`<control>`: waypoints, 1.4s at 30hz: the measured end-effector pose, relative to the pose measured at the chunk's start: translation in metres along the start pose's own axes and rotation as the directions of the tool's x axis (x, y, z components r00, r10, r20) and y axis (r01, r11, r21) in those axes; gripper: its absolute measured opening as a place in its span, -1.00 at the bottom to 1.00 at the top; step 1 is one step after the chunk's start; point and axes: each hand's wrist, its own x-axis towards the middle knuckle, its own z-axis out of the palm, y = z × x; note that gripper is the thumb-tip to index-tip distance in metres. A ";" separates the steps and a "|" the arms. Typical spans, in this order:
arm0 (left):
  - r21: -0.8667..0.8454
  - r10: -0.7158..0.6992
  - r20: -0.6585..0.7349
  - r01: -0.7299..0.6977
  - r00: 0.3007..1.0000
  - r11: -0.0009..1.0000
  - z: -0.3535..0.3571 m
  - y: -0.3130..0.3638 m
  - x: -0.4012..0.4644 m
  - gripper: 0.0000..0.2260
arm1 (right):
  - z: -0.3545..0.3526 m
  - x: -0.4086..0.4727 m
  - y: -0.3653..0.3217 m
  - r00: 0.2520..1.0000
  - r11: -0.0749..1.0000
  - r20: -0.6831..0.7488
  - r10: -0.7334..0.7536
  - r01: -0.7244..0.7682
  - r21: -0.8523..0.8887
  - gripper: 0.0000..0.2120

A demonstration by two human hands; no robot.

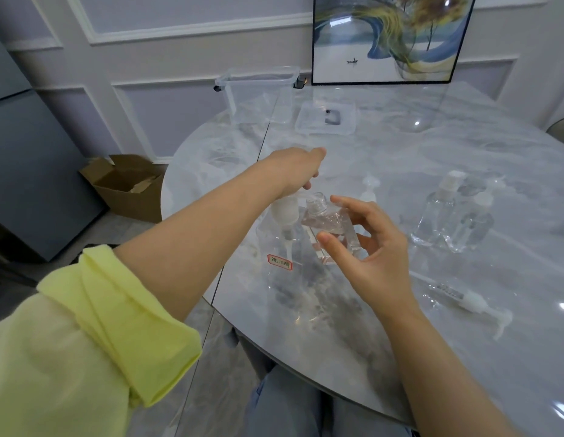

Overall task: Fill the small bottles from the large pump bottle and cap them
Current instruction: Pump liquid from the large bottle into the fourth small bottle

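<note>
The left hand [298,168] is pressing down on the pump head of the large pump bottle [282,263], which is standing upright on the counter [400,152]. The right hand [369,244] is pinching an uncapped small bottle [329,227] between thumb and fingers, tilting it so its open neck is pointing up-left toward the spout.

Bright, even light; glare spots on the table [463,342]; wide-angle edges bend.

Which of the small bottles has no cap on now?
The small clear bottle held tilted in the right hand; the small bottles standing at right carry white tops.
</note>
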 end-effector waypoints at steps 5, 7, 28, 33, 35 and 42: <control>0.028 0.021 0.023 -0.022 1.000 0.999 -0.004 0.004 0.001 -0.50 | 0.001 0.000 0.000 1.000 1.000 -0.004 -0.010 0.010 -0.001 -0.59; 0.031 -0.002 0.049 0.000 0.999 1.000 -0.001 0.002 0.001 -0.49 | 0.001 -0.001 0.000 1.000 1.000 -0.002 -0.008 0.008 0.005 -0.59; 0.070 0.026 0.021 -0.028 0.999 0.997 -0.005 0.006 0.002 -0.47 | 0.000 0.000 -0.001 1.000 1.000 -0.007 -0.027 0.027 0.003 -0.57; 0.088 0.003 0.075 -0.009 0.997 0.996 -0.001 0.005 0.002 -0.46 | 0.000 -0.001 0.000 1.000 1.000 -0.002 -0.006 0.006 0.013 -0.56; 0.084 0.035 0.031 -0.038 0.999 0.996 -0.004 0.008 0.001 -0.48 | 0.000 -0.001 -0.001 1.000 1.000 -0.003 -0.012 0.012 0.022 -0.57; 0.136 0.027 0.015 -0.029 1.000 0.990 -0.001 0.010 -0.002 -0.47 | 0.001 -0.001 0.000 1.000 0.999 -0.002 -0.013 0.013 0.030 -0.58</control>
